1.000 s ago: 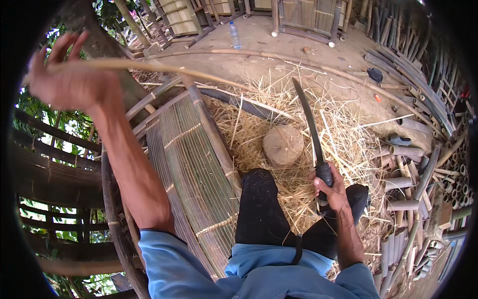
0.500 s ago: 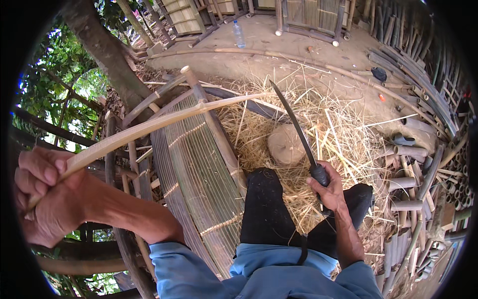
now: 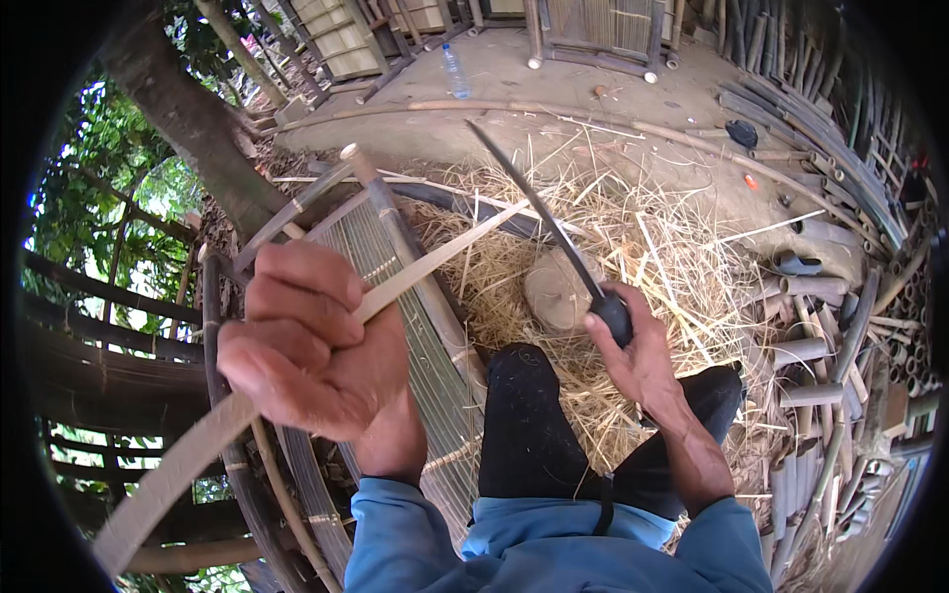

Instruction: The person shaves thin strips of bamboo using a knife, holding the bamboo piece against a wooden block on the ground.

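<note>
My left hand [image 3: 314, 341] is closed around a pale bamboo strip [image 3: 435, 259]. One end of the strip sticks out toward the lower left; the other reaches right to the blade. In my right hand [image 3: 633, 346] is a long, dark-bladed machete [image 3: 539, 203] with a black handle, its tip pointing up and to the left. The blade crosses at the strip's far end; whether the two touch I cannot tell. Below the blade, a round wooden block [image 3: 561, 289] sits among pale shavings [image 3: 682, 267], in front of my knees.
A slatted bamboo bench [image 3: 395, 287] stands left of my legs. Cut bamboo pieces [image 3: 811, 361] are piled at the right. A plastic bottle [image 3: 456, 74] stands at the back, and a tree trunk [image 3: 193, 109] leans at the far left.
My left hand has moved right and upward along the strip, so a length now trails behind it. My right hand has shifted slightly up and left, tilting the machete further left.
</note>
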`<state>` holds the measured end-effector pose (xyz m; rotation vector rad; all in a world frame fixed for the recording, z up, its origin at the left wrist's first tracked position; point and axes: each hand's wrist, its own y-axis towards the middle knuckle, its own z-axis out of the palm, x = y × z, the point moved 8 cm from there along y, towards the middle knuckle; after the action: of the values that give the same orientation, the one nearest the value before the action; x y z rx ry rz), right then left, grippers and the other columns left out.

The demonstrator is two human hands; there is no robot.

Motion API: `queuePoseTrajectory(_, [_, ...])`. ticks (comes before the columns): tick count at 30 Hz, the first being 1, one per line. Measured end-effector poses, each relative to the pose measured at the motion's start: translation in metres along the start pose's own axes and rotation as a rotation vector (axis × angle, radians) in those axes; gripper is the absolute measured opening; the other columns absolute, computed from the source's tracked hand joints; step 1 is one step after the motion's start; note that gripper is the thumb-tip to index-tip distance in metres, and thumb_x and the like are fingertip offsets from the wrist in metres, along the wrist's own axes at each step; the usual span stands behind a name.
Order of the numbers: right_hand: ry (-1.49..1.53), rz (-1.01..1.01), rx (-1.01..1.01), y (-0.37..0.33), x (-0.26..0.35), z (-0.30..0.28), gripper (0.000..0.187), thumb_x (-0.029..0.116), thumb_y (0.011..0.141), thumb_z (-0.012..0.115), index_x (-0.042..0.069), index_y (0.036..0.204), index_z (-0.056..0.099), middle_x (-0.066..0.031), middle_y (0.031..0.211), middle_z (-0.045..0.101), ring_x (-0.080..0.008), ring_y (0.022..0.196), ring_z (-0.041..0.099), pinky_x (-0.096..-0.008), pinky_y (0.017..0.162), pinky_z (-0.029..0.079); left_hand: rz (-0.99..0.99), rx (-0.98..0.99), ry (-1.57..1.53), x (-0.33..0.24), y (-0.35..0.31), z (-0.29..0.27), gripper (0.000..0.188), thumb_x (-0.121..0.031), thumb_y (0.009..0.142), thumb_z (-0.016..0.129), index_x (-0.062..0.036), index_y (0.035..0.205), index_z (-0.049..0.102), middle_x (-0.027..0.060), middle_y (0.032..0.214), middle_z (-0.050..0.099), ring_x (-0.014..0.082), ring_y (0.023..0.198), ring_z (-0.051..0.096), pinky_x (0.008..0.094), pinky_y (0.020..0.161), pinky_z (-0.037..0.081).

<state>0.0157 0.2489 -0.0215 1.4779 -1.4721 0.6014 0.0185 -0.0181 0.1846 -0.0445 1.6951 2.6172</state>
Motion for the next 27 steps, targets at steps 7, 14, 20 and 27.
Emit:
queuePoseTrajectory(7, [-0.055,-0.257,-0.037,0.043,0.042,0.025,0.041,0.022,0.093,0.072,0.004,0.124,0.051,-0.0283,0.082,0.068,-0.0418,0.070,0.072,-0.0456,0.060,0.058,0.107,-0.043,0.133,-0.017,-0.014,0.014,0.045,-0.026,0.103,0.040,-0.0185,0.060,0.031,-0.0019,0.044,0.023,0.0108,0.047,0.028,0.0311,0.061,0.033])
queuePoseTrajectory(14, [-0.147,-0.181,0.057,0.057,0.020,0.052,0.041,0.023,0.092,0.071,-0.002,0.116,0.050,-0.0291,0.077,0.067,-0.0438,0.066,0.070,-0.0484,0.055,0.055,0.091,-0.077,0.217,-0.016,-0.015,0.005,0.047,-0.028,0.100,0.042,-0.0198,0.057,0.027,-0.0014,0.043,0.022,0.0124,0.055,0.029,0.0341,0.070,0.029])
queuePoseTrajectory(20, [-0.032,-0.625,-0.159,0.033,0.093,0.023,0.036,0.024,0.095,0.067,-0.003,0.111,0.047,-0.0287,0.076,0.066,-0.0418,0.061,0.069,-0.0486,0.049,0.053,0.161,-0.158,0.315,-0.024,-0.016,0.004,0.041,-0.026,0.094,0.043,-0.0196,0.058,0.025,-0.0011,0.043,0.022,0.0145,0.059,0.031,0.0374,0.072,0.029])
queuePoseTrajectory(27, [-0.163,-0.309,0.112,0.044,0.048,0.063,0.030,0.019,0.095,0.066,-0.001,0.106,0.047,-0.0271,0.071,0.064,-0.0417,0.062,0.068,-0.0487,0.053,0.055,0.089,-0.071,0.327,-0.026,-0.013,-0.006,0.041,-0.027,0.094,0.043,-0.0196,0.058,0.023,-0.0017,0.045,0.022,0.0148,0.062,0.033,0.0360,0.072,0.028])
